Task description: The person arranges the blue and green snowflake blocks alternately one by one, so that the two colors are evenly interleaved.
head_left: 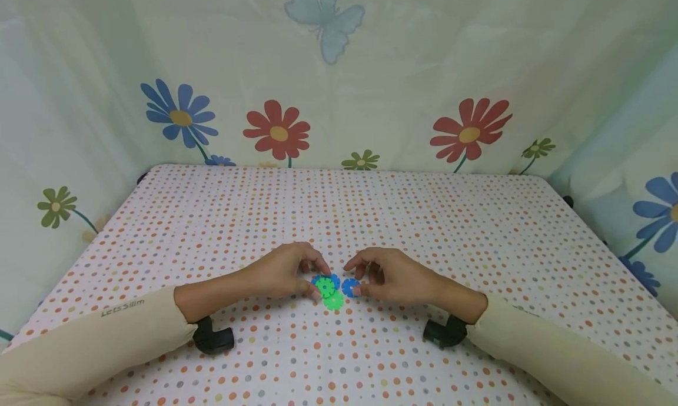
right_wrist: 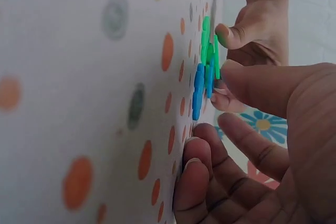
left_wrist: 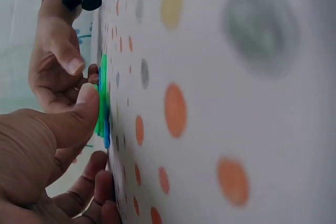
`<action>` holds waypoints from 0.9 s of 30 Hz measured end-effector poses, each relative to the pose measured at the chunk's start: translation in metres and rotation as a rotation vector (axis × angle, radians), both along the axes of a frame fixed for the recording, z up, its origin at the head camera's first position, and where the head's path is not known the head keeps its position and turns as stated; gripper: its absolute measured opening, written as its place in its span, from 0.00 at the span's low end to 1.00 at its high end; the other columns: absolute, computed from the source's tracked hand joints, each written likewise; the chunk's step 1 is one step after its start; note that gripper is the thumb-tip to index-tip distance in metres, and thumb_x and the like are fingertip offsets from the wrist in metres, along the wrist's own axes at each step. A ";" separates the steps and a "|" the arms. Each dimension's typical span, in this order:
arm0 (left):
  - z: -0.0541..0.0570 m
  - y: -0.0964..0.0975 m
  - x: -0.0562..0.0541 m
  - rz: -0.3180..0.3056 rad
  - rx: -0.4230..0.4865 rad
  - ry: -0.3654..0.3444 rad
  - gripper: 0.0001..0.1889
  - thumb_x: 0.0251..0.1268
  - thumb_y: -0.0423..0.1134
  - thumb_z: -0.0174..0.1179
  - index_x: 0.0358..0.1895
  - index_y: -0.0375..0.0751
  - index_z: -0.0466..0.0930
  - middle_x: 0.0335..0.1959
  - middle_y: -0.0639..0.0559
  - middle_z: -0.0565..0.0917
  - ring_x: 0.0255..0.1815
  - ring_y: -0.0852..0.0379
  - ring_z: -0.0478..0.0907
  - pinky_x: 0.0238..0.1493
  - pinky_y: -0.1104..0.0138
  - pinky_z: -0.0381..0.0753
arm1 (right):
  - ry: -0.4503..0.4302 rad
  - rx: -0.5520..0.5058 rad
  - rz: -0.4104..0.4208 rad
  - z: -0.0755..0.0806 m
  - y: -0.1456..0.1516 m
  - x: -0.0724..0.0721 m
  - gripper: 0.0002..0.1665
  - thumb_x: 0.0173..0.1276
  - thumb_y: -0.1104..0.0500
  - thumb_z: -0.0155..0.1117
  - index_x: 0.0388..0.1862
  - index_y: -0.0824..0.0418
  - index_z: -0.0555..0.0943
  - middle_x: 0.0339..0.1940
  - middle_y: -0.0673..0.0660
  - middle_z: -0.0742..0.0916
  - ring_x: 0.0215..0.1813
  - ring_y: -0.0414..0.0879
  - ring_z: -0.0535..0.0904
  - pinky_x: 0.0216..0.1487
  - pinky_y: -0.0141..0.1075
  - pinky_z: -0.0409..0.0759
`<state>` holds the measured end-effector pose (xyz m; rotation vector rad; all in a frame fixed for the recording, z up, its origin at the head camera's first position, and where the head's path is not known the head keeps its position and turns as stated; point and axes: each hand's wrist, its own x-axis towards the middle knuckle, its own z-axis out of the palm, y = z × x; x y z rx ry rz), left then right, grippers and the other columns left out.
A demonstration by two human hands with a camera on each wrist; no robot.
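Small notched plastic building discs lie close together between the hands. My left hand pinches a green disc between thumb and index finger, over blue pieces that show behind it. A lighter green disc lies flat on the cloth just below. On the right side, a separate blue disc sits near the thumb of my right hand. That hand's fingers are loosely bent, with nothing held between them. The right wrist view shows the pinched green disc standing a little off the cloth, beside the left thumb.
A dotted cloth covers the table. Flower-printed curtains hang behind it and at both sides. Dark wrist-worn devices sit under both forearms, close to the tabletop.
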<state>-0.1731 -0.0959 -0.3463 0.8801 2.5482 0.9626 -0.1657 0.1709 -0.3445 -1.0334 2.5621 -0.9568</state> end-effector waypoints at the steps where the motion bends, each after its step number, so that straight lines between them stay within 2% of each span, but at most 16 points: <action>1: 0.000 0.001 0.000 0.002 -0.005 0.010 0.15 0.49 0.43 0.77 0.42 0.59 0.86 0.42 0.65 0.81 0.39 0.59 0.73 0.44 0.65 0.73 | -0.004 0.008 0.005 -0.001 0.000 0.000 0.20 0.65 0.52 0.71 0.54 0.53 0.81 0.40 0.47 0.83 0.34 0.38 0.75 0.37 0.30 0.77; 4: -0.001 0.003 0.001 0.010 -0.017 0.024 0.16 0.47 0.45 0.78 0.41 0.60 0.86 0.41 0.66 0.81 0.39 0.59 0.72 0.43 0.66 0.73 | -0.001 0.021 0.024 -0.001 0.000 -0.001 0.23 0.64 0.51 0.72 0.56 0.52 0.80 0.41 0.48 0.82 0.36 0.40 0.75 0.38 0.31 0.76; 12: 0.001 0.005 0.002 0.014 -0.027 0.020 0.18 0.43 0.46 0.80 0.41 0.59 0.86 0.40 0.66 0.80 0.39 0.59 0.71 0.44 0.66 0.72 | 0.025 0.030 0.030 -0.003 0.000 0.000 0.19 0.63 0.50 0.72 0.54 0.48 0.83 0.40 0.46 0.82 0.35 0.39 0.74 0.37 0.31 0.75; 20: 0.002 0.005 0.003 0.009 -0.020 0.033 0.17 0.45 0.44 0.79 0.41 0.59 0.85 0.41 0.65 0.80 0.40 0.59 0.71 0.45 0.66 0.72 | 0.043 0.086 0.019 -0.002 -0.002 -0.001 0.19 0.63 0.51 0.72 0.54 0.45 0.83 0.38 0.43 0.80 0.33 0.39 0.73 0.35 0.31 0.74; 27: 0.002 0.005 0.004 0.012 -0.031 0.032 0.16 0.47 0.43 0.78 0.41 0.58 0.85 0.41 0.65 0.80 0.40 0.60 0.72 0.46 0.65 0.72 | 0.065 0.079 0.025 -0.003 -0.004 -0.001 0.19 0.62 0.51 0.73 0.53 0.46 0.84 0.39 0.43 0.81 0.32 0.38 0.72 0.34 0.30 0.74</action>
